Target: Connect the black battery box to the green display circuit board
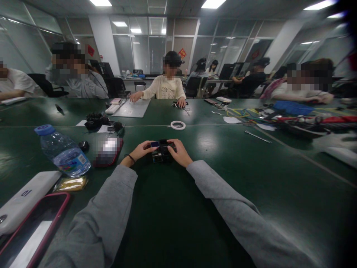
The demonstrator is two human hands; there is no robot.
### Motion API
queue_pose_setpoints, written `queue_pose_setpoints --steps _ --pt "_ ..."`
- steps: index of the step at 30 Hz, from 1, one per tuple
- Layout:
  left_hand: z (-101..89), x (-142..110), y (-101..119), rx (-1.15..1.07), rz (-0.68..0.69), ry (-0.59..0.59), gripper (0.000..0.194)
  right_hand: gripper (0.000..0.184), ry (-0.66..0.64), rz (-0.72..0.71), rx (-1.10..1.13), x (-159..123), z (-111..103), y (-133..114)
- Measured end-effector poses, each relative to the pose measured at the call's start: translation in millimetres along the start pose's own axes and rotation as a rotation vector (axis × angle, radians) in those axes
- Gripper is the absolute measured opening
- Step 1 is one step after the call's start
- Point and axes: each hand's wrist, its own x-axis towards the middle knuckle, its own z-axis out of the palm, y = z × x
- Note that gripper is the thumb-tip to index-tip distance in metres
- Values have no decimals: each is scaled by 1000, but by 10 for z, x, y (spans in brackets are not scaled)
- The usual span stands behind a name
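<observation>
Both hands hold a small black electronic device (161, 150) with a little screen, just above or on the green table (178, 208). My left hand (141, 150) grips its left side, thumb across the front near the screen. On the other side my right hand (180, 152) has its fingers along the top edge and the thumb on the front. Fingers behind the device are hidden. Beyond it lies a white ring (177, 125). Left of my left hand is a phone in a red case (108, 150).
A water bottle (65, 152), a white device (28, 201), a red-edged phone (36, 227) and a gold packet (71, 184) lie at left. Black cables (97, 122) sit farther back. At right are a wrench (258, 136) and a blue tray (292, 108). A person (164, 85) sits opposite.
</observation>
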Motion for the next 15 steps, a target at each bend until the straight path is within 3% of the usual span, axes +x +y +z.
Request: queue_pose_setpoints --steps 6,15 --pt "24 18 -63 79 42 63 49 26 -7 11 2 6 13 2" --pt "18 -14 -7 69 37 36 50 26 -16 14 0 2 -3 -3"
